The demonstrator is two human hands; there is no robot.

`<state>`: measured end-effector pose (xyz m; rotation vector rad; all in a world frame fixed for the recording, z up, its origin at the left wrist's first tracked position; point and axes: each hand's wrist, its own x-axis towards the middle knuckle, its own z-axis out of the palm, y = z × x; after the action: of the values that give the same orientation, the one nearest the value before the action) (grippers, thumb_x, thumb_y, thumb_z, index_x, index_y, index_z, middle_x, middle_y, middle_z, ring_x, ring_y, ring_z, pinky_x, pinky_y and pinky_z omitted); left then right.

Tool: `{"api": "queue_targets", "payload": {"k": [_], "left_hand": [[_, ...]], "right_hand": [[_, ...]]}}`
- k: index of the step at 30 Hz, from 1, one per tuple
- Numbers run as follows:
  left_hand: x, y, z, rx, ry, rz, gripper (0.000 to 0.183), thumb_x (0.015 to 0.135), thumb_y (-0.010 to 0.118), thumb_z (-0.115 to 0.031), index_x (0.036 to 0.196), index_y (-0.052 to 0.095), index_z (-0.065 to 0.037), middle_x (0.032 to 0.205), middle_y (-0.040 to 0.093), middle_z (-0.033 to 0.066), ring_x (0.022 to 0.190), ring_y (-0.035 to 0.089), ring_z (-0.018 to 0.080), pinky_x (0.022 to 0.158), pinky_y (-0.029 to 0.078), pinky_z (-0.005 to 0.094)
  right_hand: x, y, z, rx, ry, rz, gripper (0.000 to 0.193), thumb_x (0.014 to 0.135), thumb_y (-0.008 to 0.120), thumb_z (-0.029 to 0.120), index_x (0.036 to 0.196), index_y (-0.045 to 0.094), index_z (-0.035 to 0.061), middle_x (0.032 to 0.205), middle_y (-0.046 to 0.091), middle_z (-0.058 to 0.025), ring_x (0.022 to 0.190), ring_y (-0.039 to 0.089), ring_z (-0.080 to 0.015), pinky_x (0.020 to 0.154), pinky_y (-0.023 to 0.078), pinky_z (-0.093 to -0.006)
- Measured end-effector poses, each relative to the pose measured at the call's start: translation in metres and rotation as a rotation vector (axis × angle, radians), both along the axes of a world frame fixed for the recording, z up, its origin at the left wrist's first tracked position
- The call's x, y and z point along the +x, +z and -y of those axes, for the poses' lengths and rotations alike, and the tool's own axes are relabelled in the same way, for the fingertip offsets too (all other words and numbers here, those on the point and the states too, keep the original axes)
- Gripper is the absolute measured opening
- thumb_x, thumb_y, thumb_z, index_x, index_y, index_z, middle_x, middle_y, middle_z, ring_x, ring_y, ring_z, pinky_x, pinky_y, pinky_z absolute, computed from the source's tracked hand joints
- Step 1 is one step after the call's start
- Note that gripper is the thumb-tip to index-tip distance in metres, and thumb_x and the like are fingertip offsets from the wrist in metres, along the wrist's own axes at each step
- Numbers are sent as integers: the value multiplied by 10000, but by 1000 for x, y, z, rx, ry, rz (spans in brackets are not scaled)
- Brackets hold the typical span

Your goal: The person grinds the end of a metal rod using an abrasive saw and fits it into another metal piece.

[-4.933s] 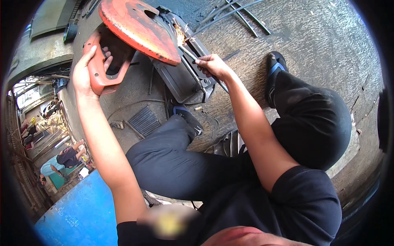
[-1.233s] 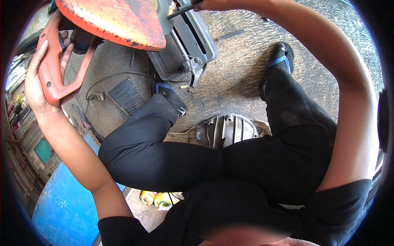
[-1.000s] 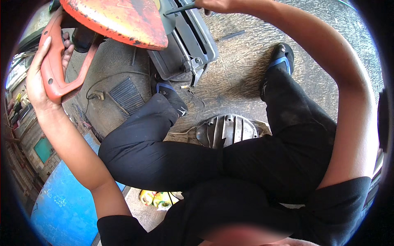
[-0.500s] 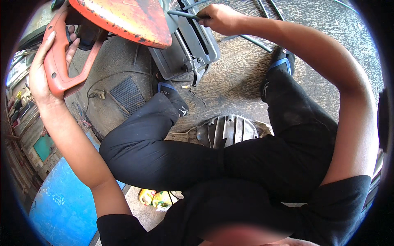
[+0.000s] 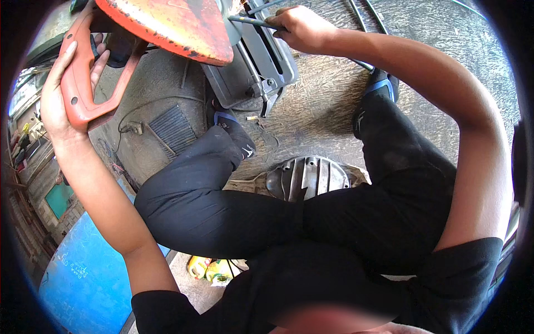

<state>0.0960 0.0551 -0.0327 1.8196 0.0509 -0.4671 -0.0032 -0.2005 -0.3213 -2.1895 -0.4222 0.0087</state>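
At the upper left stands a cut-off saw with a worn orange blade guard (image 5: 172,25). My left hand (image 5: 55,103) is closed round its orange handle (image 5: 80,83), fingertips showing through the grip's opening. At the top centre my right hand (image 5: 303,30) pinches a thin dark metal rod (image 5: 253,21). The rod's far end reaches the grey disc area beside the guard, where a small orange glint shows. Below lies the saw's dark grey base (image 5: 239,78) with its clamp screw. Whether the rod touches the disc cannot be made out.
A row of short dark rods (image 5: 172,131) lies on the floor left of my left foot, near a cable. Long dark bars (image 5: 364,16) lie at the top right. A ribbed metal cover (image 5: 306,175) sits between my legs; a blue panel (image 5: 89,273) is at lower left.
My right hand has shifted slightly right and down with the rod. An orange glint now shows near the disc. My left hand stays on the handle, almost unmoved.
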Motion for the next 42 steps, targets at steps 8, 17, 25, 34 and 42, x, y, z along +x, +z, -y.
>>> {"api": "queue_targets", "payload": {"k": [8,17,25,34,42], "left_hand": [[-3,1,3,27,53,41,454,862,541,-144,1234,408,81,1099,551,184,1006,558,243,956,434,397],[0,1,0,41,7,7,437,858,560,-136,1214,421,76,1058,561,179,949,572,233,920,464,388],[-1,1,1,16,46,7,449,846,565,-126,1224,417,67,1073,554,157,972,560,220,944,445,415],[-2,1,4,34,69,26,472,840,569,-122,1236,403,74,1094,540,168,991,552,225,962,432,422],[-1,-1,3,15,37,12,469,846,559,-127,1240,402,74,1103,541,171,1006,548,235,961,429,422]], "right_hand": [[-8,13,-5,-86,-92,38,287,812,572,139,1068,620,17,808,599,-163,775,613,-305,711,476,-368],[-5,23,2,330,-38,-588,370,808,402,265,877,626,-22,670,589,-121,575,568,-225,535,463,-354],[-10,30,-8,644,-2,-962,291,871,375,165,899,602,-17,596,430,0,476,407,-75,393,354,-227],[-15,30,-17,686,-1,-900,304,901,388,170,952,594,-49,592,423,-2,480,428,-79,404,392,-237],[-18,31,-22,560,-77,-793,316,927,417,205,952,585,-62,571,439,-14,474,449,-95,432,413,-251]]}}
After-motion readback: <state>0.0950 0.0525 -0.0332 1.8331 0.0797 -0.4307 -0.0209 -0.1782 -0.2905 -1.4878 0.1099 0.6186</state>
